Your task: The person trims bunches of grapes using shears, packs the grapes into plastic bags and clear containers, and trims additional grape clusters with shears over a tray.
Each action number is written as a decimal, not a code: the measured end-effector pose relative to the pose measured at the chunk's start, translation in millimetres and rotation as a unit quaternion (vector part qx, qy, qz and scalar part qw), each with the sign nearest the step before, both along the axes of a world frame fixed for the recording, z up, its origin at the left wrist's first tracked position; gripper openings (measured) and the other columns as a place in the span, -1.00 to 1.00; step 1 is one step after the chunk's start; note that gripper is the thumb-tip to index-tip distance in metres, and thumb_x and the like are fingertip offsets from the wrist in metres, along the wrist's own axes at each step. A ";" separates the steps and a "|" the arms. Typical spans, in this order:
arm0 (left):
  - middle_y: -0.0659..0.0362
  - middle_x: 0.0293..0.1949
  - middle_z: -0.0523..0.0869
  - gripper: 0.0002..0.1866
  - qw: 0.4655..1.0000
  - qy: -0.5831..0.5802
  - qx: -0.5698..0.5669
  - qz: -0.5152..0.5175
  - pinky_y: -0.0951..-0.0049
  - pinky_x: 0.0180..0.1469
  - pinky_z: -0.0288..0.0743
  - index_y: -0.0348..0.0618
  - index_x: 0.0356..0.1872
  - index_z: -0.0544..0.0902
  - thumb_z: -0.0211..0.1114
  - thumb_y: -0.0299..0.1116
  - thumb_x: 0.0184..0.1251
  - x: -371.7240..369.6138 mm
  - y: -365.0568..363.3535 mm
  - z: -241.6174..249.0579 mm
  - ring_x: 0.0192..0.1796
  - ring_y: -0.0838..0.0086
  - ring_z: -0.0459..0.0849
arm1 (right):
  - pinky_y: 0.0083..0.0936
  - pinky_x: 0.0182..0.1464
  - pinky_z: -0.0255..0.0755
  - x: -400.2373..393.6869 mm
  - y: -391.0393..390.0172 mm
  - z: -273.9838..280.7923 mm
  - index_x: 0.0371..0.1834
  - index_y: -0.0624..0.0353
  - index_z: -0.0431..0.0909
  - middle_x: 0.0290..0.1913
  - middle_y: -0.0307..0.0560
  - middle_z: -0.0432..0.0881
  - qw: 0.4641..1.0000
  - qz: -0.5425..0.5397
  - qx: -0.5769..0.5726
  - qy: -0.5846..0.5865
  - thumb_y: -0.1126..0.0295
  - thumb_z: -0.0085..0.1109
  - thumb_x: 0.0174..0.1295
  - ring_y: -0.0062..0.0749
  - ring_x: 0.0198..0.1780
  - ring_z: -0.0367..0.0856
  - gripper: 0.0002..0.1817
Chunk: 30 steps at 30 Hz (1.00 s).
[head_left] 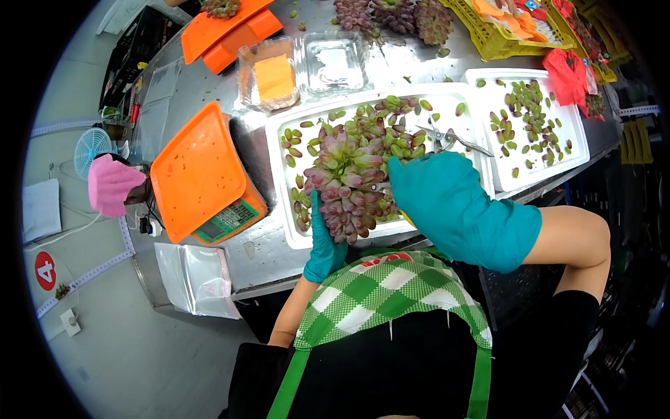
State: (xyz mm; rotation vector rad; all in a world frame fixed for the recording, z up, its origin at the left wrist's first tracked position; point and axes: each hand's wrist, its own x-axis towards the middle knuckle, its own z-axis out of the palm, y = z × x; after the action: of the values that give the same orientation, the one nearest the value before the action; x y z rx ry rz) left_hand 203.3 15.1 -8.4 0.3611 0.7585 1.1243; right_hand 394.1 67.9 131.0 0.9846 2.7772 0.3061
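Note:
A large bunch of pink-green grapes (349, 178) is held up over a white tray (279, 181). My left hand (324, 246), in a teal glove, grips the bunch from below at its near end. My right hand (447, 199), also teal-gloved, is closed against the bunch's right side. A metal tip shows at the grapes by its fingers and a bit of yellow handle under its palm, apparently small snips. Loose green grapes lie in the tray around the bunch. A pair of silver scissors (453, 140) lies in the tray behind my right hand.
A second white tray (576, 136) of loose grapes sits to the right. An orange-topped scale (202, 174) stands left, clear plastic boxes (300, 66) behind. More bunches (398, 15) and a yellow crate (488, 38) are at the back. Plastic bags (199, 279) hang at the table edge.

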 end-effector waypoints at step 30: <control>0.08 0.12 0.37 -0.31 0.997 0.049 -0.047 0.024 0.26 0.10 0.37 -0.09 0.20 0.18 -0.19 0.22 0.21 -14.9 -3.9 -0.7 0.10 0.29 0.43 | -0.35 -0.43 0.31 19.7 14.3 29.9 -0.18 0.27 0.43 -0.51 -0.10 0.43 0.992 -0.048 -0.082 0.086 0.44 0.09 -0.11 -0.23 -0.45 0.47 -0.65</control>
State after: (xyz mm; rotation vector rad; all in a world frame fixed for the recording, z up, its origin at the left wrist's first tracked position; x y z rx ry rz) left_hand 188.4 11.1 -9.1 0.3226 0.9082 1.1185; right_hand 413.8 82.3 160.9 1.1477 2.8367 -0.0209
